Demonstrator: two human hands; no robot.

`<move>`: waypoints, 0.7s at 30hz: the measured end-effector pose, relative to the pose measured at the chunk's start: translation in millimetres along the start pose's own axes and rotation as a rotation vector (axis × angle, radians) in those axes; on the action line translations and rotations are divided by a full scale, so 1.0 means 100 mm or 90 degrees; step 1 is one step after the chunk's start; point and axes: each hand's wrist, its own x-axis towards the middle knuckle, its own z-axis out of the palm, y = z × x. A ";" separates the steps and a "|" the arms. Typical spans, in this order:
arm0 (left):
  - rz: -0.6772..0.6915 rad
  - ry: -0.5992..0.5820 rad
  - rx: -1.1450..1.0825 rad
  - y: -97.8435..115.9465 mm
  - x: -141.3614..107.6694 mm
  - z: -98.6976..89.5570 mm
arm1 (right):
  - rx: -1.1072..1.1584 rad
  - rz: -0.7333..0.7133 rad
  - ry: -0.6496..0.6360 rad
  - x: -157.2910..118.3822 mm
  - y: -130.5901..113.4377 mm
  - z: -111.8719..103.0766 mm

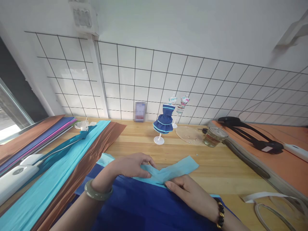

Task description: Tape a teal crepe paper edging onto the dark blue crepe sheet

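A light blue crepe paper strip [179, 167] runs between my two hands, along the upper edge of a dark blue crepe paper sheet [134, 205]. My left hand [137, 164], with a pale bangle on its wrist, pinches the strip between thumb and fingers. Lower and to the right, my right hand [187, 192] grips the strip near the sheet's edge, thumb on top; its other fingers are partly hidden. The strip's loose end sticks up to the right. Another light blue piece shows left of my left wrist.
A miniature dress form in a navy ruffled dress [165, 120] stands behind my hands, with two patterned ones beyond. To its right are a clear round plate [189, 134] and a glass jar [214, 136]. Coloured paper rolls [60, 170] and a white corded device [18, 176] lie left.
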 end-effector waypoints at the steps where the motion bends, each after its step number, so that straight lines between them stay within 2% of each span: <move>1: 0.001 -0.004 -0.004 0.00 0.00 0.00 | -0.002 0.001 0.000 0.00 0.00 0.00; 21: -0.003 0.002 0.003 0.05 -0.02 -0.02 | -0.023 -0.004 0.019 -0.02 -0.03 0.01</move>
